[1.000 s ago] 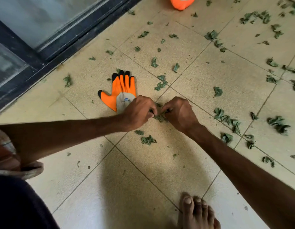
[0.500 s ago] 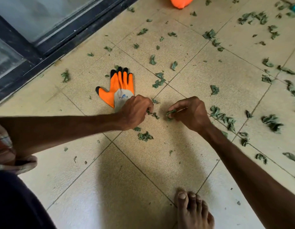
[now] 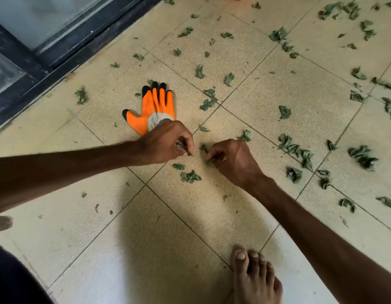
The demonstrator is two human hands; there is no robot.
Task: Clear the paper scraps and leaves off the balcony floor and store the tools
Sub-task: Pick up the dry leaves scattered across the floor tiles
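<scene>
- Reaching low over the tiled floor (image 3: 277, 110), both bare arms are extending from the near edge toward the middle of the view.
- Left hand (image 3: 166, 142) is curling its fingers around a small green leaf bit (image 3: 183, 147); thumb and fingertips are pinching it just above the tile.
- Right hand (image 3: 232, 160) is closing on another leaf bit (image 3: 211, 161), fingers bent inward; it looks pinched, though the fingers are hiding most of it.
- The two hands are sitting near each other, not touching, with a loose scrap (image 3: 203, 147) lying between them.
- An orange glove (image 3: 154, 110) with black fingertips is lying flat on the floor, its cuff partly covered by the left hand.
- A small clump (image 3: 190, 177) of leaves is resting on the tile just nearer than the hands.
- Leaves (image 3: 296, 150) are lying scattered across the tiles, thickest to the right and far right.
- A dark door frame (image 3: 65, 55) is running diagonally along the far left edge of the floor.
- A bare foot (image 3: 254, 279) is standing at the near edge, under the right forearm.
</scene>
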